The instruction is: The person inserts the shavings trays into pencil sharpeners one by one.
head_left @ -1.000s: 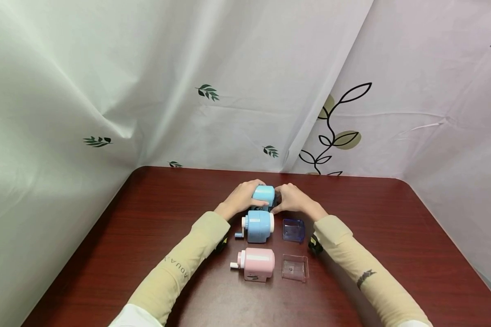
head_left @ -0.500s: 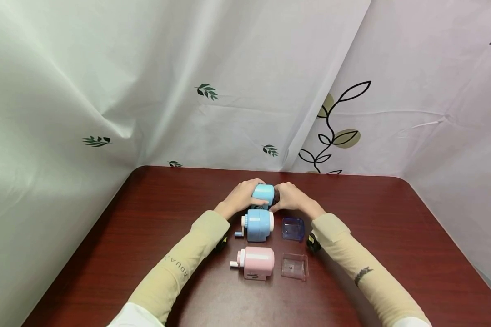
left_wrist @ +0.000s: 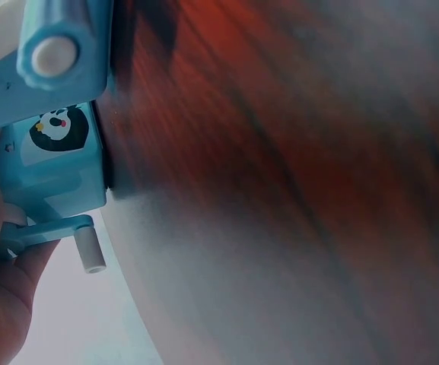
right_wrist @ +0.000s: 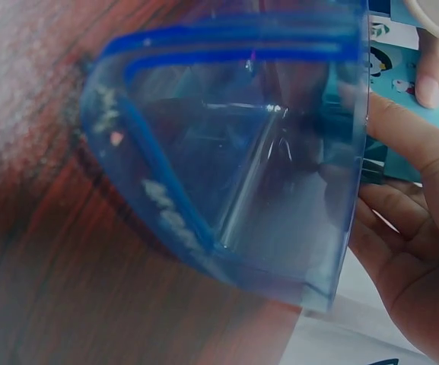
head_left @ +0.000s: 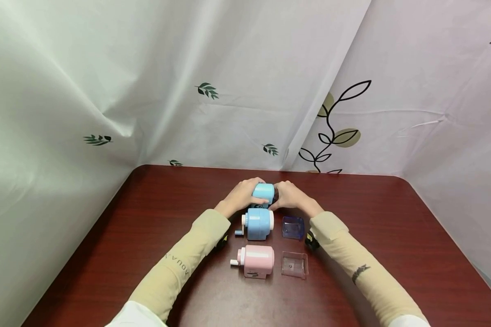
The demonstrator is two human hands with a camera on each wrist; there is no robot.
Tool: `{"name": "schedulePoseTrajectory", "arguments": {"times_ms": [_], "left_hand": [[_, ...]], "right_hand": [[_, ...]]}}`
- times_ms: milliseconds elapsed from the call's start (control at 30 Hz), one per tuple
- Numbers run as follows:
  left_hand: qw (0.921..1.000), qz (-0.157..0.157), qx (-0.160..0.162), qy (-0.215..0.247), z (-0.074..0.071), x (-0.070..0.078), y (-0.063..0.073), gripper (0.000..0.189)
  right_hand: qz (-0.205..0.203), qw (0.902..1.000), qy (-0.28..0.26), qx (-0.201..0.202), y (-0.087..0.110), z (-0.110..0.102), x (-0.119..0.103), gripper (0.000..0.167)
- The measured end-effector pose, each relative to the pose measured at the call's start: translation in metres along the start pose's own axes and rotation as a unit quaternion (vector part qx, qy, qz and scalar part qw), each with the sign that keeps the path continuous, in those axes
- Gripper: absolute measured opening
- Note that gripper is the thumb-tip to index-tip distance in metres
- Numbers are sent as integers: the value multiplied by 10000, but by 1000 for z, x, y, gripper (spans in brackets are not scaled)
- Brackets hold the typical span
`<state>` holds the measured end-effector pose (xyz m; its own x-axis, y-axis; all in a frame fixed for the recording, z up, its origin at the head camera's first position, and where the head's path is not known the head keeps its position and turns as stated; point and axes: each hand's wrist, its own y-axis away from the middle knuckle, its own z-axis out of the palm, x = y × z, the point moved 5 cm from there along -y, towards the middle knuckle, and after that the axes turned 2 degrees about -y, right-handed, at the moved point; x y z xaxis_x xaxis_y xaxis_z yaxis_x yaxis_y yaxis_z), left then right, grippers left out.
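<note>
My left hand (head_left: pixel 240 198) grips a light blue hand-crank pencil sharpener (head_left: pixel 263 192) at the back of the group, its thumb along the near side. In the left wrist view this sharpener (left_wrist: pixel 55 182) shows a penguin picture, with its crank handle (left_wrist: pixel 90 249) beyond. At its right side my right hand (head_left: pixel 291 199) pinches a dark see-through shavings drawer (head_left: pixel 276 196), mostly hidden by the fingers. The right wrist view has the thumb and fingers close against the teal body. Just in front stands a blue crank sharpener (head_left: pixel 258 224) with a white end.
Nearer the front is a pink crank sharpener (head_left: pixel 258 260). A dark blue see-through drawer (head_left: pixel 293 228) lies right of the blue sharpener, and a clear pinkish drawer (head_left: pixel 294 265) right of the pink one. A white curtain (head_left: pixel 229 118) hangs behind the dark red table (head_left: pixel 180 195).
My right hand has edged slightly left toward the light blue sharpener, and less of the dark drawer shows between them. My left hand keeps its grip in place.
</note>
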<state>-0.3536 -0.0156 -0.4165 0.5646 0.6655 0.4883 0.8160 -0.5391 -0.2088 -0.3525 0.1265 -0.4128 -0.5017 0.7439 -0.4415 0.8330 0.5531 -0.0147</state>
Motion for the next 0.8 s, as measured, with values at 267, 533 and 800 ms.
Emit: {"name": "schedulePoseTrajectory", "arguments": {"times_ms": [267, 533, 800], "left_hand": [[10000, 26, 34, -12, -1, 1, 0, 53], [10000, 5, -1, 32, -1, 1, 1, 53], [10000, 37, 3, 32, 0, 0, 1, 54]], "right_hand": [[59, 10000, -32, 38, -1, 0, -1, 37], [55, 9999, -86, 68, -3, 1, 0, 38], [86, 9998, -187, 65, -2, 2, -1, 37]]}}
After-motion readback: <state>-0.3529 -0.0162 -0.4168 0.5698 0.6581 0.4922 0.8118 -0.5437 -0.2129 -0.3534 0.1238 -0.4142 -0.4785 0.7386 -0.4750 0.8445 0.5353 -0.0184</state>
